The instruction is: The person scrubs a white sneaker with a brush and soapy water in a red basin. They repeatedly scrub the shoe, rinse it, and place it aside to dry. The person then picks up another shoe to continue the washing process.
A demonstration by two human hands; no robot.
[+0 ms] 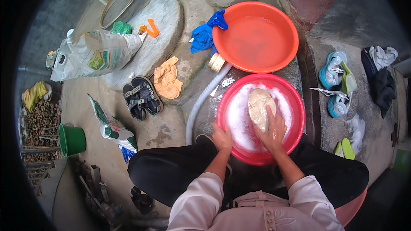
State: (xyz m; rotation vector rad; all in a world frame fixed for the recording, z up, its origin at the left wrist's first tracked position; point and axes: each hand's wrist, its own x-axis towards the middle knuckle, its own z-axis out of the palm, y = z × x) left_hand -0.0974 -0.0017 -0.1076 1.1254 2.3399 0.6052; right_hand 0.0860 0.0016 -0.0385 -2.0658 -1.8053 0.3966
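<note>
A pink-red plastic basin [221, 112] with white suds and water stands between my knees. My right hand [273, 131] grips a beige shoe [260, 106] over the suds, its sole facing up and its near end under my fingers. My left hand [222, 137] is at the basin's left rim, fingers curled against it; its fingertips are partly hidden. Beyond this basin stands an orange-red basin [255, 40] of water, with blue rubber gloves [218, 20] and a blue cloth [201, 38] at its left edge.
A grey corrugated hose [205, 94] runs left of the basin. Black sandals [142, 98] and an orange cloth [168, 78] lie farther left. Blue-and-white sneakers [335, 70], green insoles [347, 148] and dark clothing [380, 83] lie at right. A green bucket [72, 140] stands far left.
</note>
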